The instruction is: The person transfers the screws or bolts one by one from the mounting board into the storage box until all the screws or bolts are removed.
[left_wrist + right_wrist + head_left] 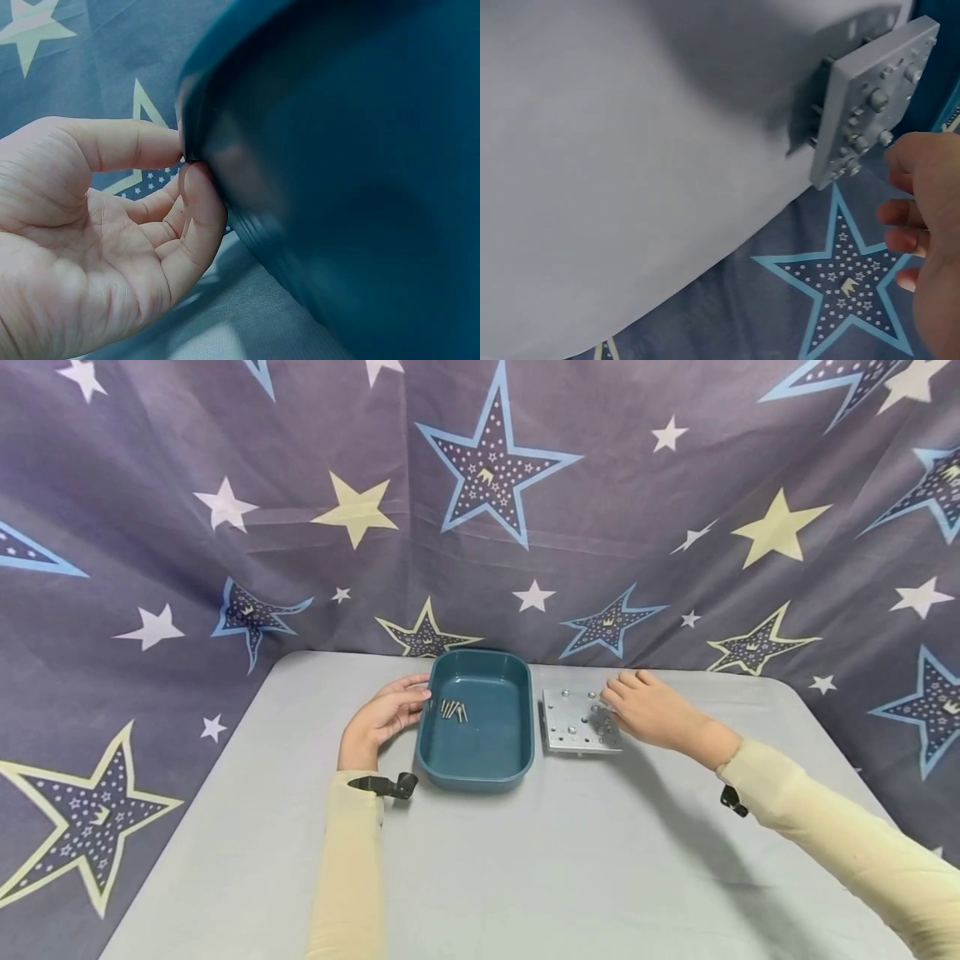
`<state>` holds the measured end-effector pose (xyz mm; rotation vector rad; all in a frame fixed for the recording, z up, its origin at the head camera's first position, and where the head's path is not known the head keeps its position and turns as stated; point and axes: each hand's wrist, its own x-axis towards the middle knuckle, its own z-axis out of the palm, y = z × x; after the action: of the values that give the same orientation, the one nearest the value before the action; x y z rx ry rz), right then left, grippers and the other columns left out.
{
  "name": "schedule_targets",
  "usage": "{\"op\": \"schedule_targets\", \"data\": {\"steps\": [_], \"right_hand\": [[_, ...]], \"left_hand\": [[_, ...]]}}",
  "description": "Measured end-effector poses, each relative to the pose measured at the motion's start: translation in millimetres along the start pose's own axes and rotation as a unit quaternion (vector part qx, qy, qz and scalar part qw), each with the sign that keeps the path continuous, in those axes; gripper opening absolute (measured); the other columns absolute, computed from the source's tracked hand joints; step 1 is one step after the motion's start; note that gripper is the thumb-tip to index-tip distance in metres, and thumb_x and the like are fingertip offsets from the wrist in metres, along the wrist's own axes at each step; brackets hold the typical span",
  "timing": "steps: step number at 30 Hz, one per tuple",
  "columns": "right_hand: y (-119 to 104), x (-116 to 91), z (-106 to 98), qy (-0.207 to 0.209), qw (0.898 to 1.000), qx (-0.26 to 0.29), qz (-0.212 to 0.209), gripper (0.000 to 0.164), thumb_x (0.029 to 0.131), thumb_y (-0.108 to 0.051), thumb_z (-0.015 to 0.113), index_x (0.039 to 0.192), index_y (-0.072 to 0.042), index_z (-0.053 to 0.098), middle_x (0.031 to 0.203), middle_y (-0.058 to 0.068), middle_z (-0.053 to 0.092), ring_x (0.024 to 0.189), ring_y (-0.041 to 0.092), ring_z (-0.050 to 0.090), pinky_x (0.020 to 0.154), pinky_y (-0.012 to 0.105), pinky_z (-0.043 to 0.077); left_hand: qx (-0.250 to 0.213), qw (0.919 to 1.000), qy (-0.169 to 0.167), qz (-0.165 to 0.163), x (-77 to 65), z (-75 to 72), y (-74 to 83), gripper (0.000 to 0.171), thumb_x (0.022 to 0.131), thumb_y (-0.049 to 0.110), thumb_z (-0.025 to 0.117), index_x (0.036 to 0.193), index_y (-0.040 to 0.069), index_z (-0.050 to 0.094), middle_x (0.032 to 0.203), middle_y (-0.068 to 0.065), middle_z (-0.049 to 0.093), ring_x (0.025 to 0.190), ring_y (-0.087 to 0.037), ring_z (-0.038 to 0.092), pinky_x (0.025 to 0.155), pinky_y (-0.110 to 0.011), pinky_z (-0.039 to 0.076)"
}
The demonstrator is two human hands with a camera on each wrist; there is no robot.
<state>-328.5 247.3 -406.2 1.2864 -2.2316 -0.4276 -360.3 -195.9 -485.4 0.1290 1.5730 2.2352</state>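
Note:
My left hand [390,710] pinches the left rim of a dark teal plastic bin [480,758] between thumb and fingers, as the left wrist view shows close up. Several small metal screws [453,710] lie inside the bin towards its left side. To the right of the bin is a silver metal plate [562,718] with holes and several bolts, their ends sticking out underneath. My right hand [652,710] is over the plate's right edge with bent fingers. In the right wrist view, a fingertip is right by a bolt head [885,137]; I cannot tell whether it is gripped.
The bin and plate stand side by side near the back of a light grey table [480,877]. Behind the table hangs a dark curtain [285,460] patterned with stars. A small black camera is strapped to each wrist.

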Motion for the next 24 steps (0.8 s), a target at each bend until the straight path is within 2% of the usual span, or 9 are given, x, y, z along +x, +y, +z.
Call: {"op": "schedule_targets", "data": {"steps": [6, 13, 18, 24], "right_hand": [[-3, -5, 6, 0.009, 1.000, -0.024, -0.012, 0.031, 0.082, -0.018, 0.078, 0.098, -0.003, 0.057, 0.087, 0.009, 0.055, 0.081, 0.024, 0.045, 0.072, 0.037, 0.041], [-6, -7, 12, -0.029, 0.999, -0.032, -0.005, 0.035, 0.081, -0.018, 0.081, 0.099, -0.004, 0.056, 0.091, 0.008, 0.054, 0.084, 0.023, 0.044, 0.075, 0.037, 0.040], [-9, -6, 16, -0.054, 0.998, -0.030, -0.003, 0.023, 0.084, -0.008, 0.071, 0.101, -0.004, 0.056, 0.094, 0.007, 0.054, 0.085, 0.022, 0.041, 0.076, 0.036, 0.038], [-10, -4, 19, -0.053, 0.998, -0.036, -0.006, 0.018, 0.086, -0.002, 0.064, 0.102, -0.004, 0.059, 0.095, 0.008, 0.057, 0.084, 0.022, 0.041, 0.076, 0.036, 0.038]], "left_hand": [[-0.001, 1.0000, -0.001, -0.001, -0.7, 0.5, 0.1, 0.060, 0.103, -0.005, 0.047, 0.158, -0.007, 0.021, 0.102, 0.001, 0.070, 0.086, -0.007, 0.068, 0.075, -0.021, 0.057], [-0.003, 1.0000, -0.003, -0.001, -0.9, 1.0, 0.7, 0.060, 0.103, -0.004, 0.047, 0.158, -0.007, 0.020, 0.103, 0.002, 0.070, 0.085, -0.007, 0.068, 0.075, -0.021, 0.056], [-0.002, 1.0000, -0.005, 0.001, -1.0, 0.9, 0.3, 0.061, 0.103, -0.004, 0.047, 0.158, -0.007, 0.020, 0.102, 0.002, 0.070, 0.086, -0.007, 0.067, 0.076, -0.021, 0.056], [-0.001, 1.0000, -0.003, 0.002, -0.4, 0.1, -0.1, 0.061, 0.103, -0.004, 0.048, 0.157, -0.006, 0.021, 0.106, 0.001, 0.069, 0.089, -0.008, 0.068, 0.077, -0.022, 0.056]]}}
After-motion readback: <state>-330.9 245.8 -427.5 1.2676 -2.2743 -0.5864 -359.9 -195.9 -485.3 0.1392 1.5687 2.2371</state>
